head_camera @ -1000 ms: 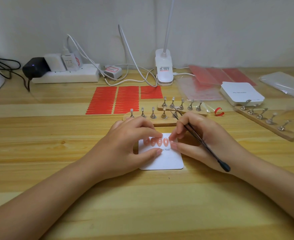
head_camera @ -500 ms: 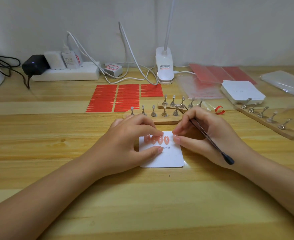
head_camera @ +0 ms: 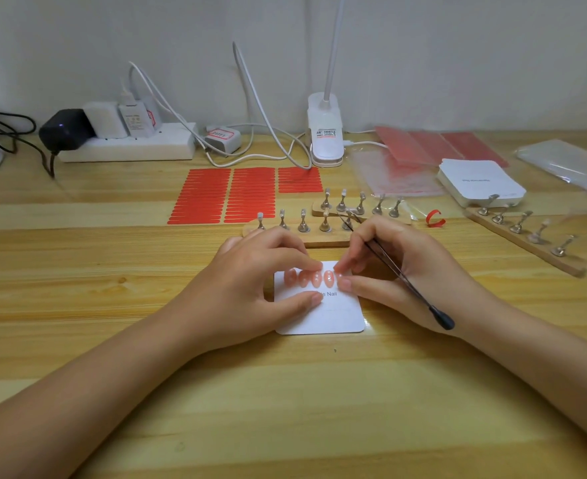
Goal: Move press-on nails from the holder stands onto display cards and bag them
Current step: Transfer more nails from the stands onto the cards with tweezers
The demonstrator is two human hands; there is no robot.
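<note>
Nails (head_camera: 316,279) (four showing) on one card (head_camera: 323,316).

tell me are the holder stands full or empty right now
Empty, as far as shows: the near stand, the one behind and the right one carry bare metal pegs.

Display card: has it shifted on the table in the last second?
No. The display card sits just as close to the nearest holder stand, at the same angle; only the head camera drifted.
</note>
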